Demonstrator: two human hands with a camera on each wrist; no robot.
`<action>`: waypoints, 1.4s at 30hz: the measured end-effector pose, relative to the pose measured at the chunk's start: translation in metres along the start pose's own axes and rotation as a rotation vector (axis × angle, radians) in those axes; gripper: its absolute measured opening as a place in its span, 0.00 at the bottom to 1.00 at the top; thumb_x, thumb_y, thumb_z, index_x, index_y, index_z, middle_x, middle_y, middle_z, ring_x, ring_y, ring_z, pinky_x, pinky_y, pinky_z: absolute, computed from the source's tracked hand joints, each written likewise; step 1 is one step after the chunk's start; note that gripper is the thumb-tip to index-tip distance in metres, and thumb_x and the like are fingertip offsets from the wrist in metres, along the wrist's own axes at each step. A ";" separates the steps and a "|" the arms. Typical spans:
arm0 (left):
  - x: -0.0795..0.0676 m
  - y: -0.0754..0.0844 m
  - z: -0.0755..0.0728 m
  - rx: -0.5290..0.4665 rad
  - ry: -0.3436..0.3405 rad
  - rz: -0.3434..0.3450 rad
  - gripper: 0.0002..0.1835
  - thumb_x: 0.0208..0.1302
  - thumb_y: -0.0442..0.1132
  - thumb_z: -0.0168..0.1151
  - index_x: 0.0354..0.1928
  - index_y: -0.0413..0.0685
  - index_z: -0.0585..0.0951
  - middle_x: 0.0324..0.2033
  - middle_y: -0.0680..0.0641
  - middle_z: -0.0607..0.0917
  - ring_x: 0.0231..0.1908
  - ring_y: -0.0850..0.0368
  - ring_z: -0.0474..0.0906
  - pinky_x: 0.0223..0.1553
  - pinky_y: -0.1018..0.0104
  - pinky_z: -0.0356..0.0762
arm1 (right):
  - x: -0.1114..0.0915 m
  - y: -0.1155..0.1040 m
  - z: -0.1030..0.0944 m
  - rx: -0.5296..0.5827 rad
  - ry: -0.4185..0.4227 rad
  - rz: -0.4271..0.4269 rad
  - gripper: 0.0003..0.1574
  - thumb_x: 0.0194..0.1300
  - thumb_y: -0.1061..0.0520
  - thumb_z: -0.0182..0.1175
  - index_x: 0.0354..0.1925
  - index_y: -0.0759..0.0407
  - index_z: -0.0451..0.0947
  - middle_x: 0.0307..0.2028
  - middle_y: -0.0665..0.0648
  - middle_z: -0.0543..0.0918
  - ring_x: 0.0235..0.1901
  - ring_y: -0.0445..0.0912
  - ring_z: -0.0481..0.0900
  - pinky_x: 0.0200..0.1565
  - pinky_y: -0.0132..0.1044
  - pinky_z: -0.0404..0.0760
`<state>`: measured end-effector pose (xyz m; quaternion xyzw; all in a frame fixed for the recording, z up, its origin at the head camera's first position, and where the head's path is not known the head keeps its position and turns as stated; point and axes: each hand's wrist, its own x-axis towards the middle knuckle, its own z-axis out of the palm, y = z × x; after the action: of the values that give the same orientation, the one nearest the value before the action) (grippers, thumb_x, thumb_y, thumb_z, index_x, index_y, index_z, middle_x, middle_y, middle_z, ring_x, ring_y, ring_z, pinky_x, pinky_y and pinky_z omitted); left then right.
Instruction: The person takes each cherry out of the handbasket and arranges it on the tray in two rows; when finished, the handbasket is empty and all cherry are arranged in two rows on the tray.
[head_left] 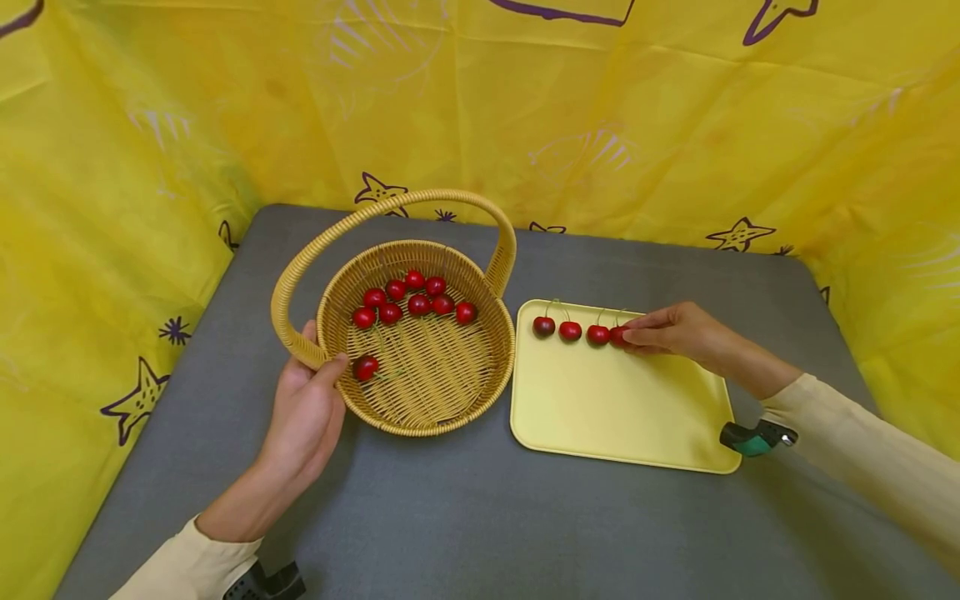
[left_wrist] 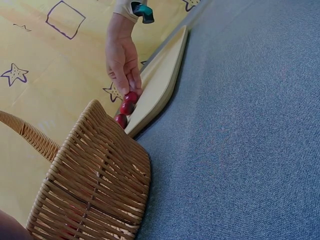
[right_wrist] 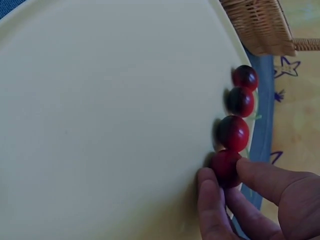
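Observation:
A wicker basket with a tall arched handle holds several red cherries, most grouped at its far side and one near its left wall. My left hand grips the basket at its left, by the foot of the handle, thumb over the rim. To the right lies a pale yellow tray with a short row of cherries along its far edge. My right hand pinches the rightmost cherry between thumb and fingers. In the right wrist view that cherry sits against its neighbour.
The grey table runs under basket and tray. Yellow cloth printed with starfish and fish hangs behind and at both sides. The basket's right side stands close to the tray's left edge.

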<state>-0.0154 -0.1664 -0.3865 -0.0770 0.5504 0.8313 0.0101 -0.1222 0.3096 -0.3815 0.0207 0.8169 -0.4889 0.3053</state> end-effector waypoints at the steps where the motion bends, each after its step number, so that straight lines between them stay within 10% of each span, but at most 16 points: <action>1: 0.000 0.000 0.000 -0.001 0.000 -0.002 0.42 0.80 0.22 0.39 0.85 0.45 0.33 0.85 0.49 0.40 0.82 0.60 0.35 0.82 0.61 0.34 | 0.000 0.000 0.000 0.000 0.000 -0.001 0.28 0.77 0.61 0.63 0.66 0.79 0.74 0.60 0.69 0.84 0.49 0.46 0.90 0.56 0.41 0.86; 30: 0.000 0.000 -0.001 -0.001 -0.006 0.008 0.41 0.80 0.23 0.40 0.85 0.45 0.34 0.85 0.48 0.40 0.82 0.59 0.35 0.82 0.60 0.35 | -0.004 -0.002 -0.005 -0.058 -0.022 0.039 0.28 0.77 0.58 0.64 0.64 0.79 0.76 0.52 0.66 0.89 0.50 0.49 0.90 0.56 0.42 0.85; 42: 0.001 0.002 0.000 -0.001 0.019 -0.037 0.43 0.81 0.24 0.40 0.85 0.49 0.30 0.85 0.54 0.37 0.81 0.64 0.34 0.81 0.64 0.35 | -0.015 -0.019 -0.021 -0.299 -0.008 0.001 0.31 0.78 0.50 0.64 0.66 0.73 0.78 0.57 0.66 0.87 0.56 0.55 0.87 0.61 0.47 0.83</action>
<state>-0.0163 -0.1674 -0.3845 -0.0950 0.5487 0.8304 0.0204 -0.1266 0.3206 -0.3520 -0.0264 0.8793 -0.3617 0.3088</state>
